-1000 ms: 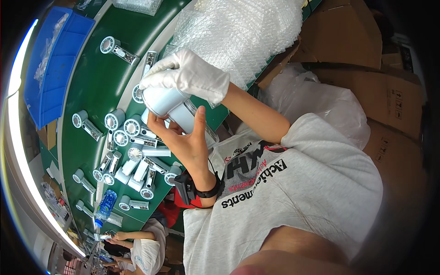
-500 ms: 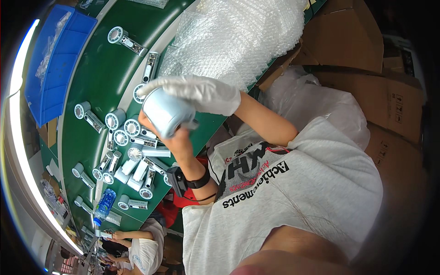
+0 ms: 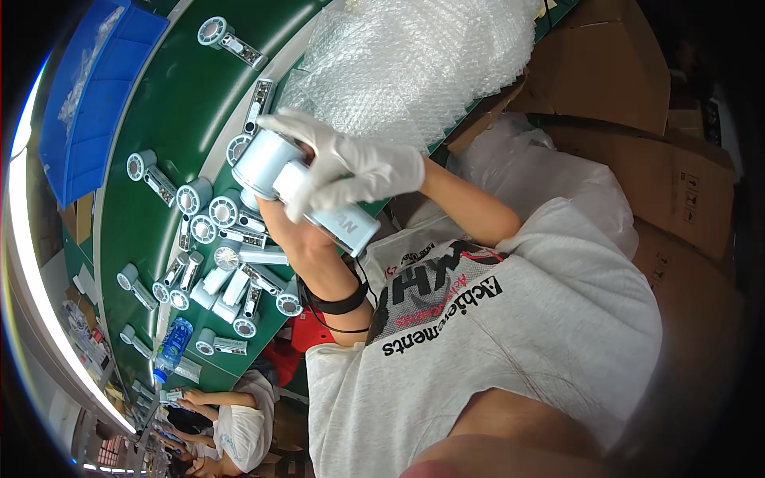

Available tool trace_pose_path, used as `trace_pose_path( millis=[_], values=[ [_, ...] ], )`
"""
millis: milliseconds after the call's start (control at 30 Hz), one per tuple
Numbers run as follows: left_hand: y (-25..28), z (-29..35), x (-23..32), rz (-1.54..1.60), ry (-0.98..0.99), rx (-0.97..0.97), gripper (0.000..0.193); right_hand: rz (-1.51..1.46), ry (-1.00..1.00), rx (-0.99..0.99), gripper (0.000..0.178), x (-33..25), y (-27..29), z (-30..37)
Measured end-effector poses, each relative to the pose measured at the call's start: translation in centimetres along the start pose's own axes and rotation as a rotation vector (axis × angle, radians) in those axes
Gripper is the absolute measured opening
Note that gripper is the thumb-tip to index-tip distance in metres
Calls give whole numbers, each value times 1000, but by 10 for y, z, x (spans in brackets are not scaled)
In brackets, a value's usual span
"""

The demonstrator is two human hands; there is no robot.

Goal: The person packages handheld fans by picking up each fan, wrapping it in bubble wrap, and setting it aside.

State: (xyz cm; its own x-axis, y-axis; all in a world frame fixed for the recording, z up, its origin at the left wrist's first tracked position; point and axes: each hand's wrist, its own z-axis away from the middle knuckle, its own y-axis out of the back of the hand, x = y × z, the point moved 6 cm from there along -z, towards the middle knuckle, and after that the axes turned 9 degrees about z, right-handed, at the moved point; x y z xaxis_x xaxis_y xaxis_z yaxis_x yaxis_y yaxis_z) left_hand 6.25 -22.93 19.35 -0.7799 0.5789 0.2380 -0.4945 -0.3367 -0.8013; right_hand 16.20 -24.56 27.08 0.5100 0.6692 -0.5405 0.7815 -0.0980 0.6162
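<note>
Both my hands are at a light-blue handheld fan (image 3: 267, 163) with a drum-shaped head and a flat handle. My right hand (image 3: 358, 167), in a white glove, reaches over it with fingers closed on its head and handle side. A pale block (image 3: 292, 182) shows at the joint between head and handle; I cannot tell whether it is part of the fan. My left hand (image 3: 272, 209), bare, with a black band on that arm, grips the fan from below. Most of its fingers are hidden. Beyond lie several similar handheld fans (image 3: 223, 211) on the green table.
Bubble wrap sheets (image 3: 414, 72) are piled beside my right arm. A blue bin (image 3: 100, 111) stands at the far left. A water bottle (image 3: 172, 349) lies near the loose fans. Cardboard boxes (image 3: 606, 72) stand to the right. A co-worker (image 3: 243, 422) is at lower left.
The fan has been turned, so its handle and printed side now show. My gloved hand has shifted from the side of its head to over the joint and handle.
</note>
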Motion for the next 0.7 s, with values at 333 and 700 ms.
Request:
trace_pose_path(
  millis=[333,700],
  values=[
    [-45,7,24,-336,-616,-96,52,63,-651,24,57,-16,-26,30],
    [-80,47,4,569,324,-397,53,-782,-841,-40,35,7,68,19]
  ],
)
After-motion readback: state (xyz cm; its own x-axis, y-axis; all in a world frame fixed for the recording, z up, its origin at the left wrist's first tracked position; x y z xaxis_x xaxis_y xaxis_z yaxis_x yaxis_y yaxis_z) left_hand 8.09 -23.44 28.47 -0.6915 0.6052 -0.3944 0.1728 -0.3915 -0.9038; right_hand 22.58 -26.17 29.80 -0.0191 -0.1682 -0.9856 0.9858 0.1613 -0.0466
